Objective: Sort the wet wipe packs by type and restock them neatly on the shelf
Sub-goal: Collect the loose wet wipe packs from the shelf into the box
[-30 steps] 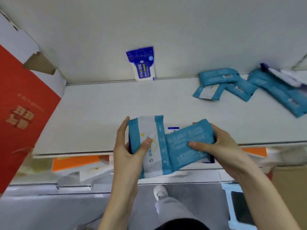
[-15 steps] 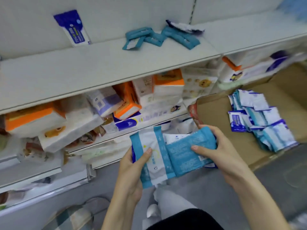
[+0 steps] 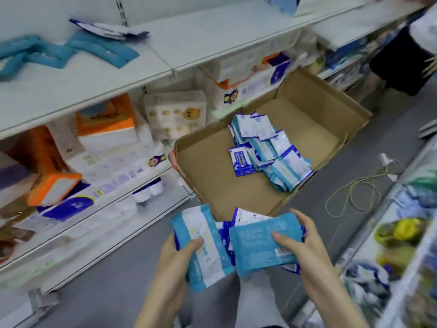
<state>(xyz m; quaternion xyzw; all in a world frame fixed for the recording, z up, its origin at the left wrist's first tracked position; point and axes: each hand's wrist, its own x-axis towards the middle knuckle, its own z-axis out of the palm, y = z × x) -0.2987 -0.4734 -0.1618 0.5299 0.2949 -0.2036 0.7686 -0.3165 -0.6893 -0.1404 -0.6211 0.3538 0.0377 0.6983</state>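
1. Left hand grips a white-and-teal pack. Right hand pinches a teal pack, both held above the floor.
2. Probably light, squishy and slick, so hold them flat across the middle.
3. Spare packs sit in the box; the shelf is up left.

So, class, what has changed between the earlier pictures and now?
The person has turned from the shelf toward the cardboard box, carrying the load along. Unchanged: the left hand still grips the white-and-teal pack, the right hand the teal pack; nothing released.
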